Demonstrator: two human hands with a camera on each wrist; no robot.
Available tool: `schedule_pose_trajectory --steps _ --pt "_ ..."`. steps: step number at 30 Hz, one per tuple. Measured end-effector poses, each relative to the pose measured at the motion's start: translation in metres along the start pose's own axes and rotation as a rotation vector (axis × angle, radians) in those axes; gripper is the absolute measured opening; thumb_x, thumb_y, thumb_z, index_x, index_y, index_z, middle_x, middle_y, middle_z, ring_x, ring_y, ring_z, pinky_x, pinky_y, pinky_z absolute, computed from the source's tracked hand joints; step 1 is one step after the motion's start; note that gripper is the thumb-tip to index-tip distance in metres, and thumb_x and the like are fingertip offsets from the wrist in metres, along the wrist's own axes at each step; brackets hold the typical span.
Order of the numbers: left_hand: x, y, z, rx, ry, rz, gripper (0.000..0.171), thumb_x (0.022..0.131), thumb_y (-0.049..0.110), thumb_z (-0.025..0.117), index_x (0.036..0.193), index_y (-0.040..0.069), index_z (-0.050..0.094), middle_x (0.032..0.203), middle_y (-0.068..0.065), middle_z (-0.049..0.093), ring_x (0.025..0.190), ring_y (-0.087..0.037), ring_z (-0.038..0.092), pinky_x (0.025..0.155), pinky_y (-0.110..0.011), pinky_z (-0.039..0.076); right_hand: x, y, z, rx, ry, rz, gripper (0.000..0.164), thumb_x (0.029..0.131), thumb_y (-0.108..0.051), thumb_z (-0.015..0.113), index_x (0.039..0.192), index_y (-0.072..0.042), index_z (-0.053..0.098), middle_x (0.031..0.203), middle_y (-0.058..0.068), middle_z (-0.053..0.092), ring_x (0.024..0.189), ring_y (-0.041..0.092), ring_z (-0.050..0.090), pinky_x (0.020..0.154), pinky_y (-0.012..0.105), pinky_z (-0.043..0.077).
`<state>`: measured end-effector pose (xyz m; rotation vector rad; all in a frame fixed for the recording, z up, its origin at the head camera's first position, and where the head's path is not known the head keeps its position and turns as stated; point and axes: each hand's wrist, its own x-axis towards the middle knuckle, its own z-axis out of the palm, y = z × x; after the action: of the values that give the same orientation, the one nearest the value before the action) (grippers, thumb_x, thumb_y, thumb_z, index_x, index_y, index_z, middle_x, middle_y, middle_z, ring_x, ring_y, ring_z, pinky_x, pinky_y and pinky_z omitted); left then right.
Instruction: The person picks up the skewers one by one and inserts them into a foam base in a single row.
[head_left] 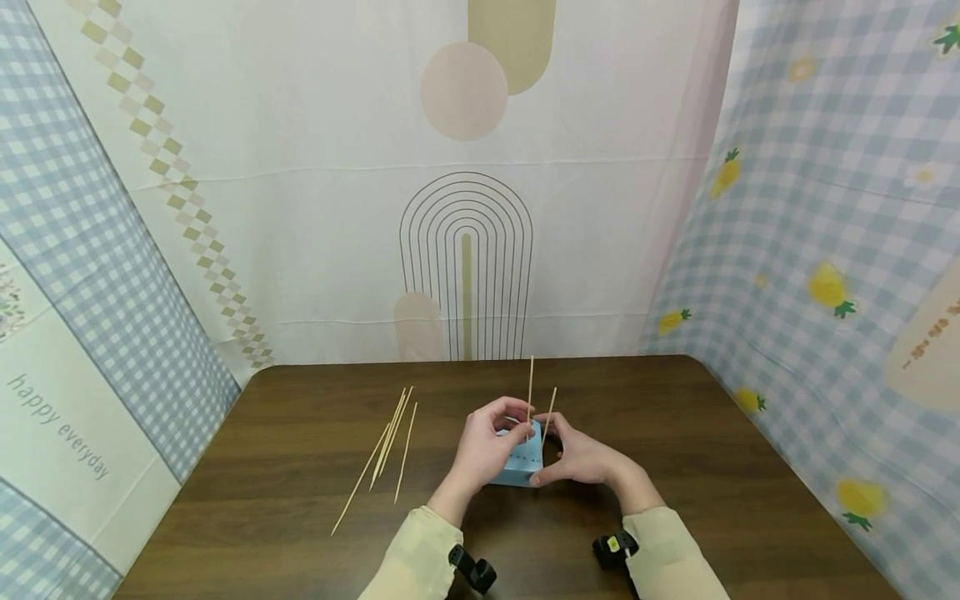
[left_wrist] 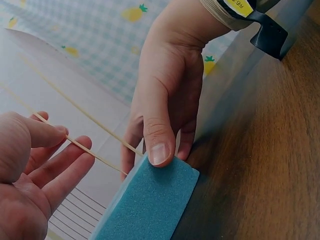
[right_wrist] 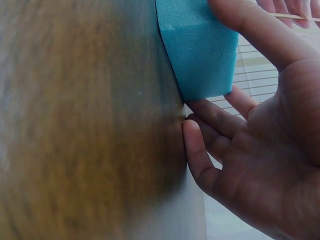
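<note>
A light blue foam block (head_left: 516,477) lies on the brown table, with rows of small dark dots on its top. My right hand (head_left: 588,458) grips it at the right end, thumb (left_wrist: 159,145) on the near face and fingers towards the far side. Between thumb and fingers, my left hand (head_left: 483,442) pinches a thin wooden stick (head_left: 531,382) that points up over the block. The stick's lower end meets the block's top edge in the left wrist view; whether it is inside the foam I cannot tell. A second stick (head_left: 551,407) stands tilted at the block's right end.
Several loose sticks (head_left: 388,433) lie on the table (head_left: 247,500) left of the block, some crossing, one a little apart. A patterned cloth (head_left: 337,250) hangs behind the table. Checked cloths (head_left: 810,208) hang at both sides.
</note>
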<state>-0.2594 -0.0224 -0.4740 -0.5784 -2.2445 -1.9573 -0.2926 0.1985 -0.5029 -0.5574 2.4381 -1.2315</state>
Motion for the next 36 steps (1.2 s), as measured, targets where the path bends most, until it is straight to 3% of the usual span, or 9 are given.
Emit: schedule_pose_trajectory --steps 7,10,16,24,36 --pt "0.000 -0.002 -0.002 0.032 -0.013 0.004 0.017 0.100 0.003 0.074 0.115 0.012 0.076 0.100 -0.002 0.072 0.086 -0.023 0.075 0.071 -0.029 0.059 -0.001 -0.001 0.000 -0.004 0.002 -0.013 0.103 0.081 -0.034 0.094 0.159 -0.009 0.032 0.161 0.026 0.041 0.148 0.042 0.041 0.113 0.064 0.040" --pt "0.000 -0.003 -0.003 0.039 -0.027 0.008 0.016 0.101 0.003 0.073 0.116 0.007 0.075 0.100 -0.004 0.072 0.087 -0.024 0.075 0.071 -0.029 0.059 -0.001 -0.001 0.000 -0.005 -0.002 -0.018 0.103 0.081 -0.034 0.094 0.159 -0.009 0.031 0.161 0.027 0.040 0.148 0.042 0.040 0.113 0.065 0.039" --pt "0.000 -0.010 -0.008 0.100 -0.096 0.075 0.015 0.099 0.001 0.075 0.114 0.000 0.074 0.098 -0.006 0.074 0.086 -0.022 0.076 0.069 -0.027 0.056 -0.001 -0.001 0.001 -0.006 0.008 -0.013 0.102 0.080 -0.034 0.095 0.157 -0.010 0.033 0.160 0.025 0.042 0.147 0.040 0.042 0.115 0.065 0.037" --pt "0.001 -0.021 -0.009 0.165 -0.164 0.116 0.012 0.098 0.004 0.077 0.110 0.004 0.076 0.099 -0.008 0.076 0.087 -0.017 0.076 0.073 -0.027 0.057 0.000 0.000 0.001 0.006 -0.002 -0.014 0.102 0.081 -0.034 0.095 0.157 -0.009 0.032 0.160 0.025 0.042 0.147 0.040 0.042 0.115 0.065 0.037" --pt "0.000 -0.023 -0.010 0.146 -0.168 0.092 0.009 0.098 0.007 0.079 0.107 0.007 0.076 0.100 -0.009 0.076 0.091 -0.018 0.075 0.076 -0.027 0.057 0.001 0.003 0.000 -0.002 -0.001 -0.024 0.102 0.081 -0.033 0.095 0.158 -0.010 0.031 0.158 0.024 0.043 0.143 0.039 0.046 0.114 0.066 0.038"
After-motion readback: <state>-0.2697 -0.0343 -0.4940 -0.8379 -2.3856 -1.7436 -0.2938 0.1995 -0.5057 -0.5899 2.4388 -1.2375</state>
